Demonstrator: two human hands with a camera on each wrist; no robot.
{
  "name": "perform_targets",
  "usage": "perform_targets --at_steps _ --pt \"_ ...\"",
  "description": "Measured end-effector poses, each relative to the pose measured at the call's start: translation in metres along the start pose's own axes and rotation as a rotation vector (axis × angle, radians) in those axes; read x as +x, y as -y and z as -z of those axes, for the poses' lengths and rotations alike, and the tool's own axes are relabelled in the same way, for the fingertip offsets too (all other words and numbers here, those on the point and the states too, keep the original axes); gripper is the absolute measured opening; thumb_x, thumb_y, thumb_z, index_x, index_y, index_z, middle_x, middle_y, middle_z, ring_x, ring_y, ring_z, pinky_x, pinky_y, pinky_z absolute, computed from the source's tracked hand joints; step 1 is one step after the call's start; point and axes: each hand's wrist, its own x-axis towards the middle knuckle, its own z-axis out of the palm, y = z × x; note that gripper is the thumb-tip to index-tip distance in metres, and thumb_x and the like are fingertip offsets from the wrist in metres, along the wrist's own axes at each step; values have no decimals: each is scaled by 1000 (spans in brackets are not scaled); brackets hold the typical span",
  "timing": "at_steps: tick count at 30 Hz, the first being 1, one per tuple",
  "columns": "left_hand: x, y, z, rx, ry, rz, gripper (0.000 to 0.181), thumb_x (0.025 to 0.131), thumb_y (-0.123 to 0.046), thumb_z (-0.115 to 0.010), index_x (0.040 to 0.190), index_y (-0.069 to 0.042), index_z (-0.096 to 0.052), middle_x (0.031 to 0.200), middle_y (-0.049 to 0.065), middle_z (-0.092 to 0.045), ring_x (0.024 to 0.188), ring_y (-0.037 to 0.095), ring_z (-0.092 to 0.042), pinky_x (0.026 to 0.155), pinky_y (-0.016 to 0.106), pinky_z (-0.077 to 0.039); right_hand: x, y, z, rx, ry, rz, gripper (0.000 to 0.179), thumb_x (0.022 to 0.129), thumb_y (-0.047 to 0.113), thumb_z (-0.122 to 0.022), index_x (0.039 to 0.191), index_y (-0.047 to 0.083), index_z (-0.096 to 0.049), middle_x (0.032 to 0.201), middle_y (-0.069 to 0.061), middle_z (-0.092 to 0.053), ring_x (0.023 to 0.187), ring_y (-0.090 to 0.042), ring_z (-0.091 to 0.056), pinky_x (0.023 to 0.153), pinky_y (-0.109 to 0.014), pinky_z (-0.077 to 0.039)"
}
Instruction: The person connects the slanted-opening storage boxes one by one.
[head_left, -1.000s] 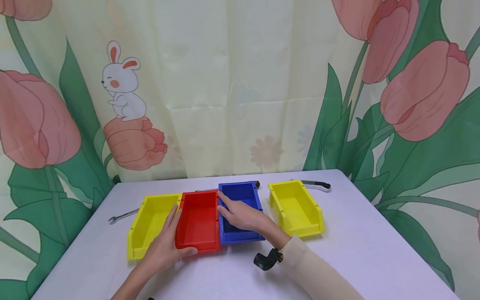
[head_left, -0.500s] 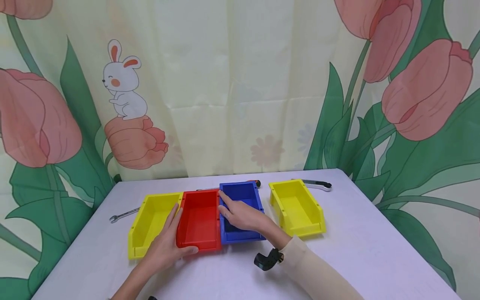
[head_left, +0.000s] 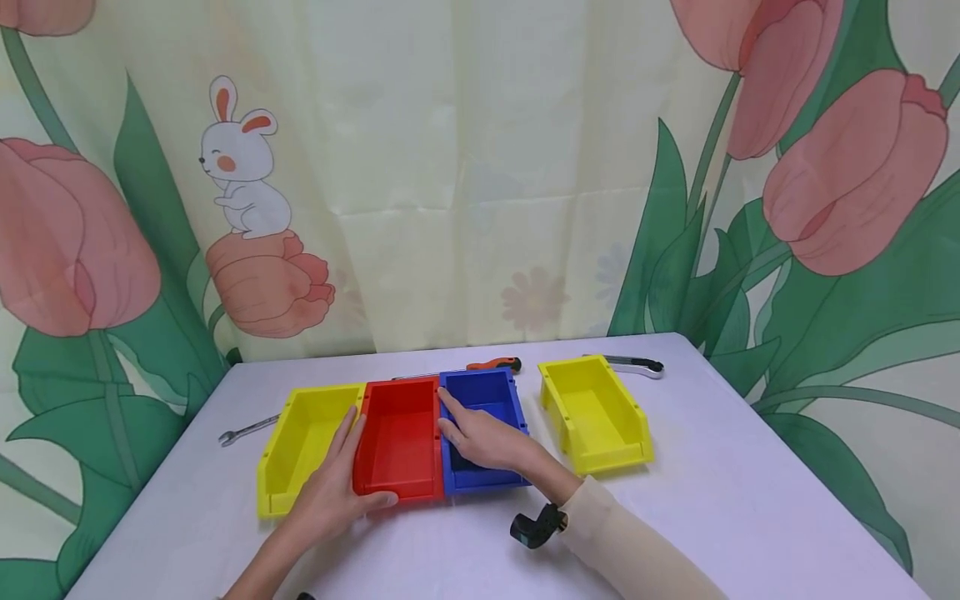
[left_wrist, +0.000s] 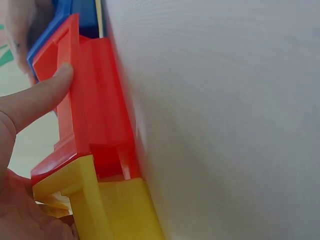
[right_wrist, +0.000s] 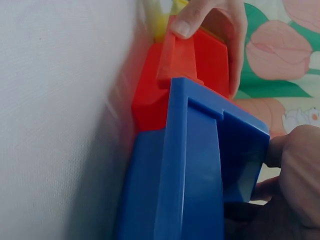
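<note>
A red plastic bin (head_left: 405,433) stands between a yellow bin (head_left: 309,417) and a blue bin (head_left: 487,385), side by side. My left hand (head_left: 330,492) grips the red bin, its thumb on the front lip and its fingers along the left wall beside the yellow bin. Reaching across the blue bin, my right hand (head_left: 487,437) holds its left wall where it meets the red one. In the right wrist view the blue bin (right_wrist: 195,170) presses against the red bin (right_wrist: 152,95), and the right fingers are partly hidden behind it.
Apart to the right stands another yellow bin (head_left: 596,408). An orange-and-black screwdriver (head_left: 493,364) lies behind the blue and red bins. A wrench (head_left: 247,430) lies at the left, partly hidden. Behind the right yellow bin is a black-handled tool (head_left: 633,363) beside a silver one.
The blue bin has slid slightly toward me along the red bin, with my right hand on it. More of the screwdriver's orange handle shows behind it. My left hand stays on the red bin.
</note>
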Motion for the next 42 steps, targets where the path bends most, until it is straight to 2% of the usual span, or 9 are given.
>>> perform_targets --at_steps 4,12,16,22,27,30,34,38,42 --pt "-1 -1 1 6 -4 2 137 68 -33 -99 172 -21 -11 179 13 -9 154 47 -37 94 55 -65 1 1 1 -2 4 -2 70 114 40 -41 172 15 -11 145 -9 -67 140 -27 -61 121 -52 -48" --pt "-2 0 2 6 -4 -1 137 69 -34 -99 172 -21 -11 179 12 -8 154 46 -37 95 55 -64 1 1 -1 -13 16 -9 71 114 41 -42 172 15 -11 94 1 -66 105 -13 -65 117 -48 -53" --pt "-1 0 1 -2 -5 1 137 69 -32 -99 172 -21 -11 179 12 -9 154 46 -37 95 55 -65 1 -1 -3 -1 21 -15 71 114 42 -41 172 16 -10 81 -4 -57 79 -16 -61 95 -38 -63" --pt "-1 -1 0 -11 3 -4 136 69 -32 -99 172 -21 -11 179 13 -9 154 46 -37 94 55 -65 -3 -1 -4 5 7 -29 71 114 42 -42 172 16 -10 97 -2 -68 102 -19 -68 104 -45 -61" --pt "-3 1 1 -10 4 3 137 69 -33 -99 172 -22 -10 179 13 -9 153 46 -38 94 55 -65 -2 1 -7 38 16 -25 70 114 39 -42 172 17 -9 71 0 -50 60 -14 -50 58 -23 -46" --pt "-4 3 2 1 4 -2 137 70 -34 -99 172 -21 -10 179 13 -8 153 46 -38 94 55 -65 -2 3 -8 27 -20 -21 68 114 38 -45 171 16 -17 64 -1 -46 51 -13 -40 54 -19 -38" --pt "-3 3 2 3 0 -17 137 70 -36 -99 172 -22 -10 179 12 -7 153 46 -38 93 55 -65 -8 5 4 -16 -120 -1 65 111 36 -55 167 12 -33 96 -13 -74 82 -24 -71 83 -32 -64" --pt "-2 3 0 6 0 -14 136 70 -36 -99 172 -22 -9 180 11 -6 155 46 -35 94 54 -65 -19 0 28 -18 -223 20 59 108 32 -61 161 12 -45 152 -16 -62 133 -34 -67 105 -52 -61" --pt "-2 3 0 15 -4 -14 137 70 -35 -99 172 -21 -9 180 11 -5 155 46 -35 94 54 -65 -38 -18 60 -8 -358 11 48 107 25 -64 153 14 -56 147 -14 -66 126 -33 -71 103 -51 -62"
